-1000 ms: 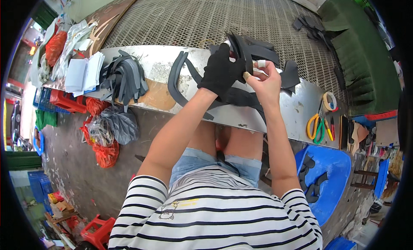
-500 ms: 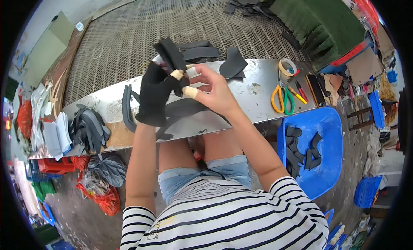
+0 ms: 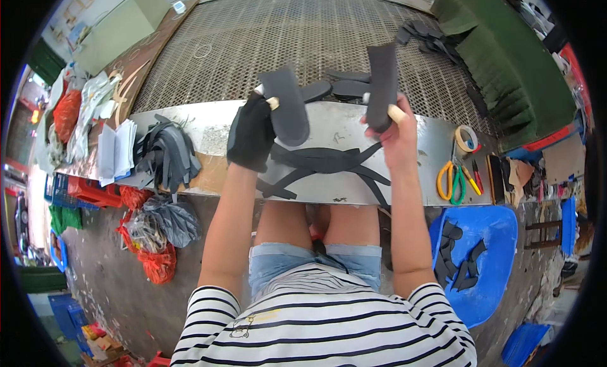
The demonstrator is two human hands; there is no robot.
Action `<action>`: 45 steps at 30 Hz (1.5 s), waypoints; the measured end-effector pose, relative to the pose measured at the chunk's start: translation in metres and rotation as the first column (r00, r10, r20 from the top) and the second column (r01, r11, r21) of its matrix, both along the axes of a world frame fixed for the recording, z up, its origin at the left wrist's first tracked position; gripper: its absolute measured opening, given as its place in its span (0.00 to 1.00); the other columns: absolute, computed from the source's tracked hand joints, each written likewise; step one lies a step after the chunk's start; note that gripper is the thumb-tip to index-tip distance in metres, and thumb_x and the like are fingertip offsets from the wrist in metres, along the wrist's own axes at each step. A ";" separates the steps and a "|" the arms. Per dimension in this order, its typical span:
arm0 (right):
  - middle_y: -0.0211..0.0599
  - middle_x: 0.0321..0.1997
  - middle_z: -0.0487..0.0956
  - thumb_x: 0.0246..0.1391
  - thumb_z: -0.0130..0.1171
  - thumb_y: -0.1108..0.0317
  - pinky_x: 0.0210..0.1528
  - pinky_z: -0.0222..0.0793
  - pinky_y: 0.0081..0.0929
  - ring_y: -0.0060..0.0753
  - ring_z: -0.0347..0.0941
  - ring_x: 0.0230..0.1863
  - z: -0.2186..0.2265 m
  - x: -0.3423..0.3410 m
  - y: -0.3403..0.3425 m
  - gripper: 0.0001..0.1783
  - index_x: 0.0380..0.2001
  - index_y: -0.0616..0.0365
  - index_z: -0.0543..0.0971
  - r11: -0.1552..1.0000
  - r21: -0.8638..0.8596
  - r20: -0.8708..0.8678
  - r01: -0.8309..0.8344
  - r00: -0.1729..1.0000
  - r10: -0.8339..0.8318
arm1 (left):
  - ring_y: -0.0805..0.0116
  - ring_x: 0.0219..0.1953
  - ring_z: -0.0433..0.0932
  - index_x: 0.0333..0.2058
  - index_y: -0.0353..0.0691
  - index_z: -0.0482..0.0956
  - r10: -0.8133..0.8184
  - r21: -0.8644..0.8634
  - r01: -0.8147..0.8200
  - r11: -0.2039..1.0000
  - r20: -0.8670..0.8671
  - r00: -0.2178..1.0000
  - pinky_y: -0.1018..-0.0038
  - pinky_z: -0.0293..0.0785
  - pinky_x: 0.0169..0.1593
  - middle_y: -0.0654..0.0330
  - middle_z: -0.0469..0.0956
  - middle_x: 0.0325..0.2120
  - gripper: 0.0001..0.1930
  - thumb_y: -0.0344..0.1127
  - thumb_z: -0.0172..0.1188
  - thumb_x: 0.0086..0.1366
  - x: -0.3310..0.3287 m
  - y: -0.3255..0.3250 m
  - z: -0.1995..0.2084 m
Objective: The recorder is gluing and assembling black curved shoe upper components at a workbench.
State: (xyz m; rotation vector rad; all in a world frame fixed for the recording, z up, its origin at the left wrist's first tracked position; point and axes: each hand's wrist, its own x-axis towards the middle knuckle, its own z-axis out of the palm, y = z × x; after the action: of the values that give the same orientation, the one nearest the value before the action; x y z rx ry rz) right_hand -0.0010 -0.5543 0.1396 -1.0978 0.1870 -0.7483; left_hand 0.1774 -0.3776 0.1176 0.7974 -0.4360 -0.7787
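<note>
My left hand (image 3: pixel 251 134), in a black fingerless glove with a covered thumb tip, grips a flat dark grey strip (image 3: pixel 288 108) with a rounded lower end. Between the fingers and wrapped thumb of my bare right hand (image 3: pixel 402 138) is a similar dark strip (image 3: pixel 382 82), held upright. The two strips are apart, raised above the metal bench (image 3: pixel 338 130). Below them, long dark straps (image 3: pixel 322 159) lie crossed over one another on the bench. More rounded dark pieces (image 3: pixel 351 89) rest just beyond, at the bench's far edge.
Scissors (image 3: pixel 451 182) with orange and green handles, a tape roll (image 3: pixel 466 139) and small hand tools lie at the right. A blue tub (image 3: pixel 499 266) with dark pieces stands below them. Bundled grey strips (image 3: pixel 165 153) lie left. Metal mesh (image 3: pixel 234 44) spans the far side.
My hands have moved apart, from close together around a dark bundle to a separate strip in each. The view has shifted, and the crossed straps on the bench show more fully.
</note>
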 end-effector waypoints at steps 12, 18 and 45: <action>0.40 0.36 0.74 0.38 0.65 0.65 0.44 0.64 0.39 0.46 0.67 0.42 -0.035 0.019 0.014 0.14 0.29 0.62 0.77 0.225 -0.973 -0.158 -0.045 0.840 -0.519 | 0.72 0.33 0.77 0.45 0.42 0.78 -0.163 0.235 -0.836 0.495 0.971 0.176 0.74 0.72 0.38 0.63 0.77 0.29 0.18 0.39 0.64 0.56 0.061 -0.030 -0.018; 0.36 0.31 0.72 0.31 0.70 0.66 0.40 0.64 0.36 0.42 0.65 0.38 -0.048 0.013 0.062 0.16 0.26 0.60 0.78 0.269 -0.914 -0.390 -0.303 0.838 -0.382 | 0.73 0.36 0.79 0.46 0.38 0.77 0.041 0.334 -0.256 0.907 0.536 0.843 0.79 0.72 0.38 0.59 0.80 0.35 0.14 0.37 0.54 0.64 0.005 0.027 0.024; 0.34 0.20 0.74 0.45 0.62 0.70 0.24 0.63 0.26 0.27 0.69 0.20 -0.032 0.028 0.076 0.07 0.25 0.61 0.75 0.781 -0.580 -0.529 -0.232 0.836 -0.145 | 0.79 0.23 0.72 0.42 0.38 0.77 -0.162 0.695 -0.150 0.703 0.362 0.918 0.81 0.69 0.26 0.63 0.77 0.27 0.13 0.34 0.58 0.59 -0.089 0.075 -0.017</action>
State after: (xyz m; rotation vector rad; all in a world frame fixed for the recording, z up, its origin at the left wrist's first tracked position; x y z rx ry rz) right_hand 0.0270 -0.4780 0.1079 -1.9593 0.4184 -0.4227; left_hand 0.0880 -0.3026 0.1005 1.7229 -0.5010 -0.7927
